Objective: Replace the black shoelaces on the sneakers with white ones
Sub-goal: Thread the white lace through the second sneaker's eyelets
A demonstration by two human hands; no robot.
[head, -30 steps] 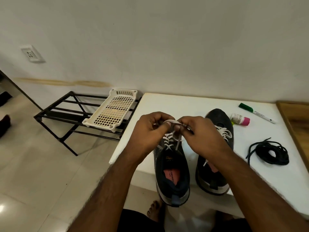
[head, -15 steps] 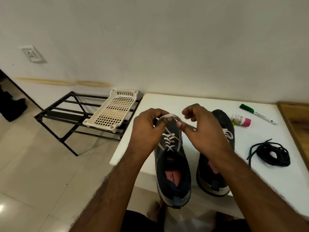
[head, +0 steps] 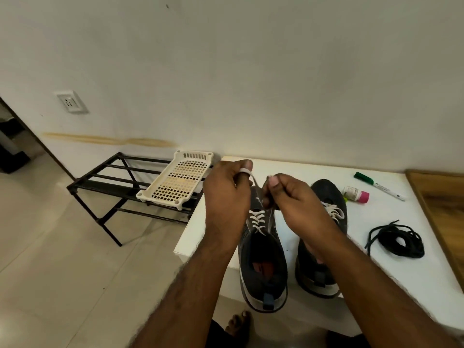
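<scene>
Dark sneakers, white-laced; black laces aside

smooth matt white tabletop; dark grey knit-cloth sneakers with flat white woven laces; a matt black cord lace bundle; a perforated cream plastic tray on a black painted metal rack; glossy pale floor tiles; brown grained wood board.

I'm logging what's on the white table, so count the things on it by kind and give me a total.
Sneakers: 2, the left sneaker and the right sneaker
Black shoelace bundle: 1
Green-capped marker: 1
Small pink-capped bottle: 1
Total: 5
</scene>
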